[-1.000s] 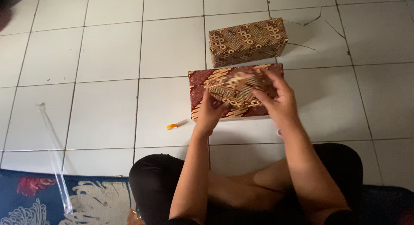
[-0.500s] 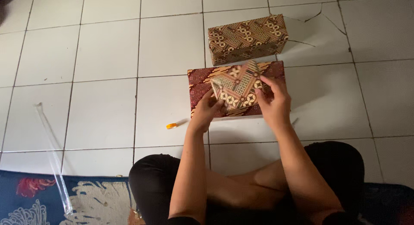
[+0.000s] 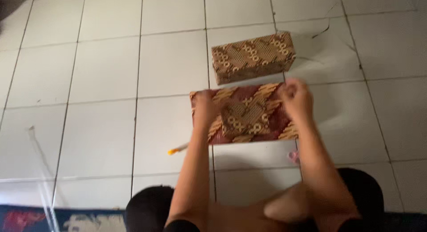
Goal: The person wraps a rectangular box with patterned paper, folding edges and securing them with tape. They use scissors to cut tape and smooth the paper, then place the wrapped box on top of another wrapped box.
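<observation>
A flat box wrapped in maroon and gold patterned paper point(image 3: 267, 121) lies on the white tiled floor point(image 3: 102, 81) in front of me. A folded piece of brown patterned paper point(image 3: 244, 113) lies on its top. My left hand point(image 3: 204, 108) rests on the box's left part, touching the paper's left edge. My right hand point(image 3: 296, 98) is at the box's far right corner, fingers curled over the edge. The frame is blurred, so the exact grip of both hands is unclear.
A second box wrapped in brown patterned paper point(image 3: 252, 57) stands just beyond the first. A small orange-tipped stick point(image 3: 178, 149) lies on the floor left of my arm. A clear plastic strip point(image 3: 42, 170) lies at the left. My crossed legs point(image 3: 275, 210) fill the bottom.
The folded paper, held tilted up between both hands, now lies flat on the maroon box. Both hands moved apart toward the box's ends. The view shifted, with the boxes lower in frame.
</observation>
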